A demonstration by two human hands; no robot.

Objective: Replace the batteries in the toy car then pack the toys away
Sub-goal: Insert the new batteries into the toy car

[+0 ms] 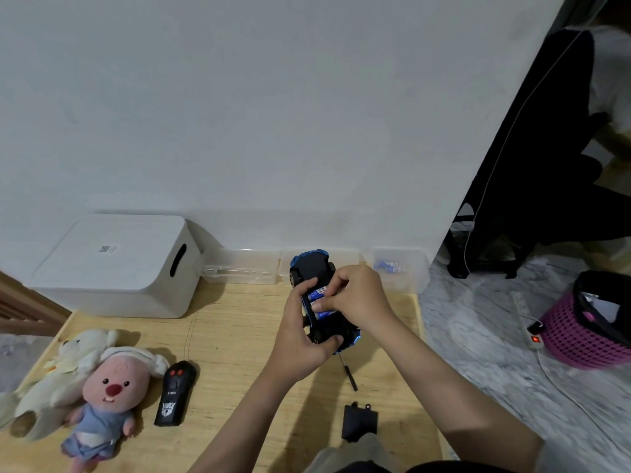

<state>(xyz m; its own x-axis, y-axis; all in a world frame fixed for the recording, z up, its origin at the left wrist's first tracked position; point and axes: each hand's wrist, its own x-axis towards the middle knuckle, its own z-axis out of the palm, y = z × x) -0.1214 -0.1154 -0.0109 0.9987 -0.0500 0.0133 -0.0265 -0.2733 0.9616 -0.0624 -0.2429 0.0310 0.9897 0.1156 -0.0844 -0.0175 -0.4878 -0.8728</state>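
Gripping the toy car [312, 268] belly-up, your left hand [300, 332] is curling round its near end, thumb under the bumper, so that the open battery bay is facing you. Your right hand [358, 298] is bending its fingers over the bay and pressing on the batteries [321, 294]; two blue cells are showing, and whether it is pinching one or only pushing it down cannot be told. The car is hovering above the wooden floor [239, 336], clear of it, which is giving both hands room to work.

Nearest you, one black battery cover [359, 423] is lying off the car, and one screwdriver [349, 372] is resting just beyond it, within easy reach for closing the bay, a step not yet done. To your left, one black remote control [174, 394] is lying beside two soft toys: a pink one [106, 397] and a cream one [65, 363] touching it, both waiting to be packed.

Along the wall, one white lidded box [116, 264] is standing shut, probably the place for the toys. Beside it, three clear trays [246, 266] are standing in a row; the rightmost is holding more blue batteries, too blurred to count.
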